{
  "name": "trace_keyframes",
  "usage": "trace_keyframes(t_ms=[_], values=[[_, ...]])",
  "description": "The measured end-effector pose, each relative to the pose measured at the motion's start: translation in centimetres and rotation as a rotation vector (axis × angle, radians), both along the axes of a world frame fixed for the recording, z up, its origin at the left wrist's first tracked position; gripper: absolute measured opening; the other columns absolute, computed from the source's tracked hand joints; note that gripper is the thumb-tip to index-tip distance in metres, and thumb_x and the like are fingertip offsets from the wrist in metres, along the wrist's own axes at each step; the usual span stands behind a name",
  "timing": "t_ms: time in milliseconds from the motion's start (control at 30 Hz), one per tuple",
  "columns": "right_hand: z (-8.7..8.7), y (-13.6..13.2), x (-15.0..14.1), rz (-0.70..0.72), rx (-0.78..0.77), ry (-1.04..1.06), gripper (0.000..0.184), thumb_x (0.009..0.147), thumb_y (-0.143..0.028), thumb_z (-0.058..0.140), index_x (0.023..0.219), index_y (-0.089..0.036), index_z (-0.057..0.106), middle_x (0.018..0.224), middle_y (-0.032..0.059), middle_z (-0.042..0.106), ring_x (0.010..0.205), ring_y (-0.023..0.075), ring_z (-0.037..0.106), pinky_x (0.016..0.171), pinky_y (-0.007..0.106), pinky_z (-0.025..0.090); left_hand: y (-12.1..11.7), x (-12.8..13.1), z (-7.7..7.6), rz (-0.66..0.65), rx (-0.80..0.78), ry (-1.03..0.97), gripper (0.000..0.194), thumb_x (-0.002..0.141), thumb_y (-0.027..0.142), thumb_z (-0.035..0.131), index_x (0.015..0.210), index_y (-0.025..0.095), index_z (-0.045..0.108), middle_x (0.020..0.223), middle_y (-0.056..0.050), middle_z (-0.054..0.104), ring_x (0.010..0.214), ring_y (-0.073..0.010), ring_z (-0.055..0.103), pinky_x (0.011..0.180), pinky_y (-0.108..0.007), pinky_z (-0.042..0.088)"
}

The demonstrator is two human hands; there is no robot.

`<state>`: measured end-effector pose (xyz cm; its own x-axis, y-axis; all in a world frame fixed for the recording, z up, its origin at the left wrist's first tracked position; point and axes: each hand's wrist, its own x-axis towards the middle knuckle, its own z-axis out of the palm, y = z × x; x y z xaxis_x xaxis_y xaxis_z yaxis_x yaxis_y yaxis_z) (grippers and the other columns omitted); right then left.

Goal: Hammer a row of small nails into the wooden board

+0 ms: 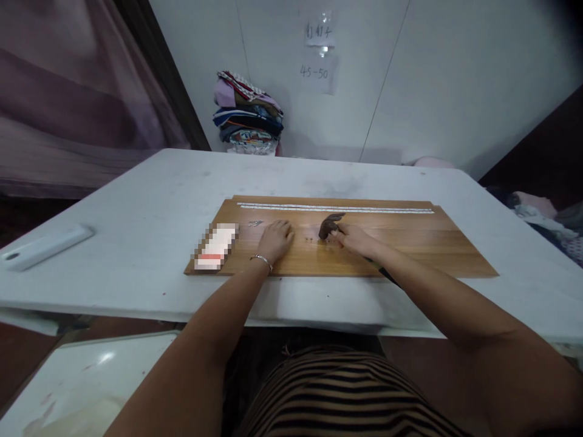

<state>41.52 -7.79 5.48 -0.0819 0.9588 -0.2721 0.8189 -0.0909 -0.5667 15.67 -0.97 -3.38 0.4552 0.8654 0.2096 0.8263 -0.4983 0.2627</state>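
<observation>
My right hand [357, 241] is closed around a claw hammer [328, 226] near its dark metal head, which is low over the wooden board [410, 249]. Part of the handle shows below my wrist. Small nail heads [310, 239] form a short row on the board beside the hammer's head. My left hand [275, 240] lies flat on the board, its fingers stretched out, with a bracelet at the wrist. Just left of it rests a small group of loose nails [255, 223]. Whether the hammer touches a nail is hard to make out.
Two white measuring strips [337, 209] run along the board's far edge. A blurred-out rectangular item [216, 246] lies at the board's left end. The white table [136, 243] also bears a long white object [48, 246]. Folded clothes [248, 115] are stacked by the wall.
</observation>
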Motion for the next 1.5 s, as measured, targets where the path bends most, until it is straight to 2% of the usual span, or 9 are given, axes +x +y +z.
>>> trace_keyframes(t_ms=[267, 533, 833, 1100, 1400, 1500], values=[[0.23, 0.04, 0.02, -0.015, 0.01, 0.007, 0.03, 0.11, -0.032, 0.047, 0.116, -0.012, 0.069, 0.091, 0.0098, 0.075, 0.068, 0.0171, 0.062, 0.067, 0.027, 0.045, -0.11, 0.1, 0.12, 0.005, -0.005, 0.005, 0.015, 0.102, 0.023, 0.051, 0.093, 0.021, 0.064, 0.115, -0.013, 0.073, 0.114, -0.0273, 0.065, 0.103, -0.041, 0.049], [0.29, -0.15, -0.08, 0.025, 0.01, -0.059, 0.025, 0.109, -0.028, 0.05, 0.1, -0.015, 0.069, 0.092, 0.0113, 0.076, 0.081, 0.0193, 0.066, 0.073, 0.025, 0.044, -0.04, 0.11, 0.19, -0.007, -0.006, -0.006, 0.015, 0.101, 0.023, 0.052, 0.093, 0.022, 0.065, 0.114, -0.012, 0.073, 0.113, -0.0271, 0.065, 0.105, -0.041, 0.049], [0.08, -0.03, 0.19, -0.012, 0.01, 0.023, 0.029, 0.11, -0.032, 0.047, 0.115, -0.014, 0.068, 0.089, 0.0084, 0.075, 0.069, 0.017, 0.062, 0.068, 0.026, 0.045, 0.0, 0.01, 0.01, -0.002, 0.001, -0.004, 0.015, 0.101, 0.024, 0.052, 0.093, 0.023, 0.065, 0.114, -0.012, 0.073, 0.113, -0.0273, 0.065, 0.104, -0.041, 0.049], [0.27, -0.1, -0.14, 0.003, 0.0, -0.026, 0.022, 0.108, -0.027, 0.05, 0.101, -0.015, 0.067, 0.091, 0.0107, 0.076, 0.08, 0.0185, 0.066, 0.072, 0.025, 0.045, -0.32, 0.15, 0.65, 0.007, -0.012, 0.029, 0.016, 0.102, 0.023, 0.051, 0.094, 0.022, 0.065, 0.117, -0.012, 0.073, 0.116, -0.0267, 0.065, 0.104, -0.04, 0.049], [0.28, -0.07, 0.01, -0.023, 0.02, 0.022, 0.025, 0.109, -0.031, 0.049, 0.109, -0.015, 0.068, 0.09, 0.009, 0.076, 0.07, 0.0166, 0.063, 0.067, 0.025, 0.045, -0.11, 0.1, 0.18, 0.003, -0.018, -0.015, 0.016, 0.102, 0.024, 0.051, 0.095, 0.022, 0.066, 0.115, -0.012, 0.073, 0.115, -0.0276, 0.064, 0.105, -0.042, 0.049], [0.26, -0.07, -0.04, -0.021, 0.012, 0.012, 0.024, 0.109, -0.03, 0.05, 0.105, -0.015, 0.068, 0.088, 0.0086, 0.075, 0.071, 0.017, 0.063, 0.068, 0.025, 0.045, -0.12, 0.1, 0.19, 0.0, -0.016, -0.009, 0.016, 0.102, 0.024, 0.051, 0.094, 0.022, 0.066, 0.115, -0.012, 0.073, 0.114, -0.0275, 0.065, 0.105, -0.042, 0.049]])
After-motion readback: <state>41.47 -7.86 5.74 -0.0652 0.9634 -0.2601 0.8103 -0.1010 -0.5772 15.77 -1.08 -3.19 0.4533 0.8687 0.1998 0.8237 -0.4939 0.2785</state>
